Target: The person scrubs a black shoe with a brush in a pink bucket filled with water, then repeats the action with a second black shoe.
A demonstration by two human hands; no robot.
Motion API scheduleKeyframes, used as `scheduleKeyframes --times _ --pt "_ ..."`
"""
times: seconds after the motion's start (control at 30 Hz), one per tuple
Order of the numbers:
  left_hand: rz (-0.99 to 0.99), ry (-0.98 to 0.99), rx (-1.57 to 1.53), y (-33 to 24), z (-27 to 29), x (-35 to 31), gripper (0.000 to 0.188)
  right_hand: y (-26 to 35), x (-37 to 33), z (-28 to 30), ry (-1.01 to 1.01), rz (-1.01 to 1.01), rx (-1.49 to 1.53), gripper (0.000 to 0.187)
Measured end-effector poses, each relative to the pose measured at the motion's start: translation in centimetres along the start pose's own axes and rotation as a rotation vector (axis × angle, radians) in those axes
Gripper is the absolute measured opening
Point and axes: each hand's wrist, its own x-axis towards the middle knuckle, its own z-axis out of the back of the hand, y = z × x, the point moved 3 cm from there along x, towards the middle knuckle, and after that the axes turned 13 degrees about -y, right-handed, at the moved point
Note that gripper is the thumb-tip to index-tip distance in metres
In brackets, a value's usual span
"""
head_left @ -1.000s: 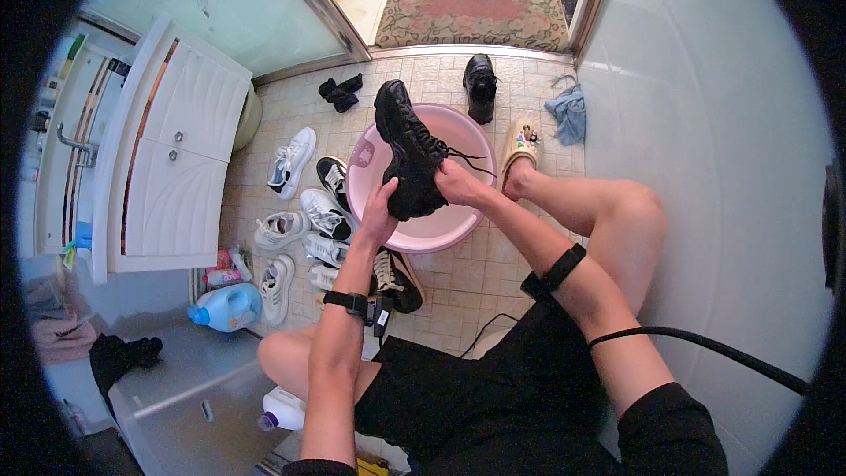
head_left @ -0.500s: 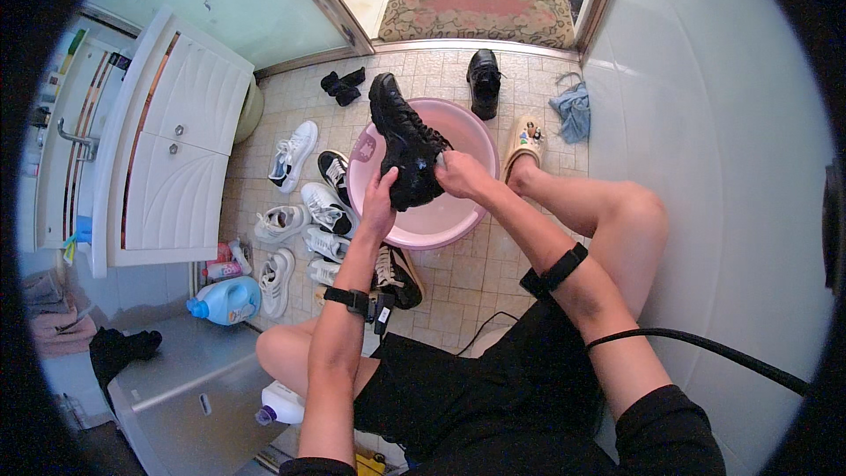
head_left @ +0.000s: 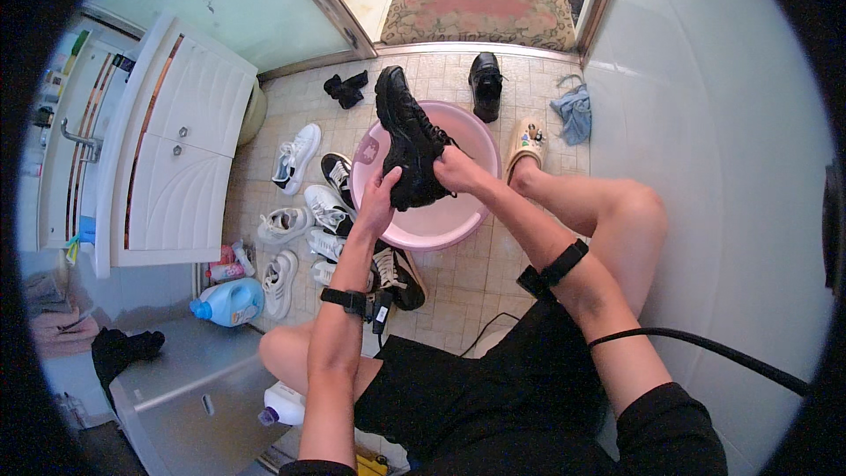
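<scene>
Tiled floor (head_left: 467, 280) lying beneath a black shoe (head_left: 407, 145) held over a pink basin (head_left: 430, 234)

Fingers of the left hand (head_left: 377, 203) are gripping the heel end of the black shoe from its left side, the thumb lying against it. Opposite, the right hand (head_left: 456, 172) is clasping the shoe near its collar, fingertips hidden. Between the two hands, the shoe is hanging above the pink basin, its toe slanting up and away from the person.

Work on this shoe appears to be underway rather than finished: it is being held up, not set down. A second black shoe (head_left: 485, 92), probably its mate, is standing on the floor just beyond the basin, in neither hand; whether it is done or waiting cannot be told.

The held shoe is looking black all over, thick-soled, with a faint sheen and loose laces hanging at the right; whether it is wet is unclear.

Farther out, white shoes (head_left: 298, 159) are lying left of the basin, a blue jug (head_left: 229, 302) is sitting nearer the person, and a white cabinet (head_left: 172, 145) is standing at the left wall.
</scene>
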Motion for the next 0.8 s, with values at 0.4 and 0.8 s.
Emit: scheduleKeyframes --times 0.4,0.8 --pt "-0.057 -0.193 0.010 -1.9 4.4 2.2 0.032 1.1 -1.6 0.8 0.322 0.100 -0.468 0.025" --pt "0.018 -0.032 0.065 0.0 3.5 0.9 0.041 0.6 -1.1 -0.2 0.319 -0.227 -0.175 0.030"
